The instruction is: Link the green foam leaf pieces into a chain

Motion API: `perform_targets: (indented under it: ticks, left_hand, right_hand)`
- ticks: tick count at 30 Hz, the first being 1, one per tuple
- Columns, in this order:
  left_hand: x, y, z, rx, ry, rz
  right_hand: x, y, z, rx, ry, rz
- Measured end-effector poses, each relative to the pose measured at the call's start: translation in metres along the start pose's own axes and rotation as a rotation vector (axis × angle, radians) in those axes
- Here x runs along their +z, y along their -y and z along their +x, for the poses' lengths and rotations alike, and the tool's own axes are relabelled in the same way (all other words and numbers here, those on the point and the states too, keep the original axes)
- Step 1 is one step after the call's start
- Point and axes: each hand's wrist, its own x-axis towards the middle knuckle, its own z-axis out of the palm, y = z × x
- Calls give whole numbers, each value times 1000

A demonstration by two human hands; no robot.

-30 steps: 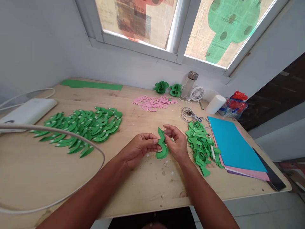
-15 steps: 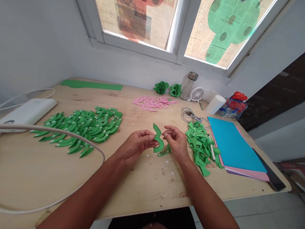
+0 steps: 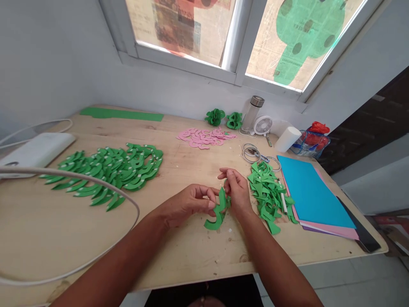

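My left hand (image 3: 191,204) pinches a wavy green paper cutout (image 3: 218,218) between thumb and fingers, just above the middle of the table. Close beside it on the right, my right hand (image 3: 237,191) has its fingers curled. More green paper (image 3: 228,202) shows at the right fingers, partly behind the cutout, and my right hand appears to grip it. How many layers it has is hidden. Left of my hands lies a spread pile of similar green cutouts (image 3: 118,168) bearing small white tabs.
Green scraps (image 3: 266,194) with a white pen (image 3: 283,199) lie right of my hands, beside blue sheets (image 3: 315,192). Pink cutouts (image 3: 206,137), two green paper ornaments (image 3: 215,117), tape rolls (image 3: 251,152), a bottle (image 3: 252,113) and a small fan (image 3: 263,125) stand farther back. A cable (image 3: 105,184) loops at left.
My left hand has turned and lowered the cutout, bringing it against the green paper at my right hand. Half a second ago the two were apart. The view has shifted slightly.
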Motion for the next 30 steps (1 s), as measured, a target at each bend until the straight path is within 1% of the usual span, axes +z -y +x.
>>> perform_targets:
  ticks: [4, 8, 12, 15, 18, 22, 27, 30]
  left_hand:
    - [3, 0, 0, -47, 64, -78]
    - [8, -1, -1, -86, 83, -110]
    - [12, 3, 1, -90, 62, -137]
    - [14, 7, 3, -75, 25, -159]
    - [16, 10, 5, -63, 6, -188]
    - [18, 10, 5, -63, -4, -212]
    - [19, 10, 5, -50, -75, -238]
    - [18, 11, 6, -45, -89, -260]
  right_hand:
    - [-2, 1, 1, -24, -53, 32]
    - [-5, 3, 2, -60, -144, 95]
    - [-7, 10, 3, -112, -245, 158]
    - [-9, 14, 5, -147, -284, 217]
    - [-11, 16, 6, -166, -310, 262]
    - [-12, 18, 5, -189, -311, 314]
    - [-14, 26, 3, -253, -319, 370]
    - [-16, 29, 3, -252, -308, 417]
